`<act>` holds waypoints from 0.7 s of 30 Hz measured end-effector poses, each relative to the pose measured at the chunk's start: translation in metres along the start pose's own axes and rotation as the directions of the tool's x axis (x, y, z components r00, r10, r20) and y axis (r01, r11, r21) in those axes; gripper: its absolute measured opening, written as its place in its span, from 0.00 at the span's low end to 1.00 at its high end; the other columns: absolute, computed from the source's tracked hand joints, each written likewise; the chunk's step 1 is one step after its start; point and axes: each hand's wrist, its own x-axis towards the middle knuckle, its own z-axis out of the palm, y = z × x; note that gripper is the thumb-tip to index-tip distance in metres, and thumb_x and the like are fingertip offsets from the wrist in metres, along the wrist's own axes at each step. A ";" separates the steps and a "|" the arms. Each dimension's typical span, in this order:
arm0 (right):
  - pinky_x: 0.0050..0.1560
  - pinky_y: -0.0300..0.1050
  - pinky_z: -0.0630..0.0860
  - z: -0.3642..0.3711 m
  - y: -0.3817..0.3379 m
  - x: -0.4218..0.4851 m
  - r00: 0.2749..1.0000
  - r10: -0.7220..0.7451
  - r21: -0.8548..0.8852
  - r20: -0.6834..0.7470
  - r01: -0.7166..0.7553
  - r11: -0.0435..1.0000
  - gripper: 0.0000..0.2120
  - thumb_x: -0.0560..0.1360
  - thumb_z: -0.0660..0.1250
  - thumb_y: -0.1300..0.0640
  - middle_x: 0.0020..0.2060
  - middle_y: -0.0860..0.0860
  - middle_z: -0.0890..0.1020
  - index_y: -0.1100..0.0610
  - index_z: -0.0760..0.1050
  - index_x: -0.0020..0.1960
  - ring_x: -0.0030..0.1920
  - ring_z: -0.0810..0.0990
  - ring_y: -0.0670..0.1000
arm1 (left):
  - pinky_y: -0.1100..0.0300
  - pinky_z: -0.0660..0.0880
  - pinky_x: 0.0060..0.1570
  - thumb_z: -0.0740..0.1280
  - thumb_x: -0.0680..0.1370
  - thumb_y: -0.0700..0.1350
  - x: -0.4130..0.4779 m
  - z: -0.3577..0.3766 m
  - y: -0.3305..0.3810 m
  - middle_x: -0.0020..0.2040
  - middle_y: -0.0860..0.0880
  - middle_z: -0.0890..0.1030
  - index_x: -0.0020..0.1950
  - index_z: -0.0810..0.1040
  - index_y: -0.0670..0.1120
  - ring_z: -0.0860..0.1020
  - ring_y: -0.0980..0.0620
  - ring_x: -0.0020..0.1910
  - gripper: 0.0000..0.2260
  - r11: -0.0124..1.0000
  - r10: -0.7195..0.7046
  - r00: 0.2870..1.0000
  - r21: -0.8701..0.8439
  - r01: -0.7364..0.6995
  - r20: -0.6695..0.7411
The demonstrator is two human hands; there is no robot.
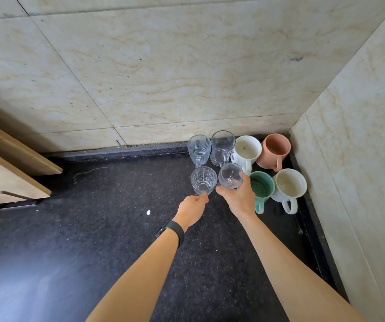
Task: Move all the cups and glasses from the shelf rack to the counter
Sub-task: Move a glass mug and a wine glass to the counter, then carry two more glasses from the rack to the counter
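Note:
Several cups and glasses stand in the back right corner of the black counter (93,228). My right hand (239,198) grips a clear stemmed glass (230,175) from below. My left hand (192,209) touches the base of a patterned tumbler (203,180) with its fingertips; whether it grips the tumbler is unclear. Behind them are a ribbed glass mug (199,148) and a plain glass mug (222,146). To the right sit a white mug (247,151), a pink mug (275,151), a green mug (262,188) and another white mug (290,185).
Marble-tiled walls (163,77) close off the back and the right side (361,135). Wooden boards (7,173) jut in over the counter at the left. A small white speck (148,212) lies on the counter. The shelf rack is out of view.

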 end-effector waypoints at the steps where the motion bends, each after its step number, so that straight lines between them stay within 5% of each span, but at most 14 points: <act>1: 0.57 0.40 0.70 -0.001 0.001 -0.002 1.000 0.016 0.041 0.011 -0.017 0.999 0.39 0.70 0.79 0.57 0.69 0.51 0.77 0.53 0.64 0.75 0.63 0.80 0.53 | 0.58 0.69 0.48 0.56 0.83 0.56 -0.003 -0.001 0.000 0.51 0.46 0.81 0.54 0.81 0.44 0.77 0.50 0.44 0.19 1.000 0.009 1.000 0.028 -0.009 -0.002; 5: 0.55 0.40 0.70 -0.008 0.006 -0.022 0.997 0.073 0.094 0.015 -0.074 0.993 0.36 0.74 0.75 0.59 0.70 0.52 0.75 0.55 0.63 0.77 0.61 0.80 0.50 | 0.54 0.71 0.59 0.56 0.84 0.49 -0.019 -0.011 -0.002 0.61 0.44 0.80 0.61 0.80 0.40 0.77 0.42 0.60 0.17 0.980 0.058 0.998 0.189 -0.060 0.014; 9: 0.56 0.39 0.67 -0.024 0.011 -0.051 0.999 0.024 -0.092 0.045 -0.020 0.996 0.20 0.78 0.69 0.54 0.67 0.50 0.79 0.54 0.74 0.69 0.54 0.78 0.44 | 0.52 0.72 0.62 0.57 0.83 0.45 -0.037 -0.033 -0.013 0.60 0.43 0.81 0.53 0.76 0.47 0.76 0.40 0.63 0.08 0.937 0.130 0.992 0.326 -0.125 0.007; 12: 0.58 0.37 0.67 -0.042 0.010 -0.078 0.990 -0.034 -0.243 0.137 0.067 0.968 0.15 0.80 0.66 0.54 0.64 0.48 0.81 0.53 0.78 0.66 0.60 0.80 0.46 | 0.48 0.72 0.66 0.59 0.82 0.53 -0.053 -0.056 -0.019 0.68 0.44 0.76 0.69 0.75 0.50 0.74 0.41 0.67 0.18 0.883 0.192 0.980 0.445 -0.153 -0.044; 17: 0.54 0.41 0.71 -0.071 -0.028 -0.115 0.941 -0.266 -0.471 0.211 0.336 0.816 0.12 0.80 0.65 0.51 0.59 0.43 0.83 0.48 0.81 0.62 0.56 0.80 0.48 | 0.46 0.71 0.67 0.60 0.81 0.55 -0.098 -0.096 -0.006 0.73 0.46 0.73 0.75 0.71 0.51 0.70 0.42 0.70 0.22 0.726 0.426 0.891 0.648 -0.231 -0.159; 21: 0.44 0.30 0.66 -0.081 -0.091 -0.142 0.783 -0.578 -0.515 0.230 0.602 0.610 0.11 0.80 0.65 0.53 0.53 0.44 0.86 0.51 0.83 0.58 0.54 0.81 0.48 | 0.47 0.64 0.72 0.60 0.81 0.55 -0.147 -0.125 -0.002 0.73 0.48 0.72 0.76 0.69 0.50 0.67 0.44 0.73 0.23 0.650 0.562 0.783 0.728 -0.217 -0.268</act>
